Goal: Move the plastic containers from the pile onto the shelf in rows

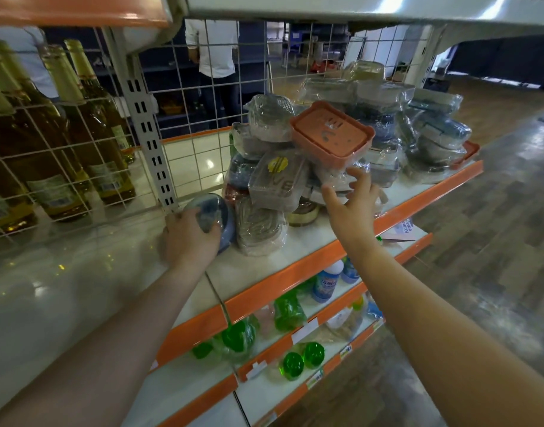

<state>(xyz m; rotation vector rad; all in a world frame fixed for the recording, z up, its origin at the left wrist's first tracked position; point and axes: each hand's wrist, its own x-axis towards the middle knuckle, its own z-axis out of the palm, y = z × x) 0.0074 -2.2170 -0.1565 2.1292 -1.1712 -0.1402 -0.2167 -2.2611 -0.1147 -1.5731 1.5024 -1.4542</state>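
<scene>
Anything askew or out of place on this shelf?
Yes. The shrink-wrapped plastic containers sit in a jumbled heap, not rows; the orange rectangular lidded container lies tilted on top. The left hand grips a round blue-lidded container; the right hand reaches in, open.

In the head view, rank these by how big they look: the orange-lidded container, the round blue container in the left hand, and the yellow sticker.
1. orange-lidded container
2. round blue container, partly covered by the left hand and nearer the camera, so this ranking is unsure
3. yellow sticker, clearly smallest
</scene>
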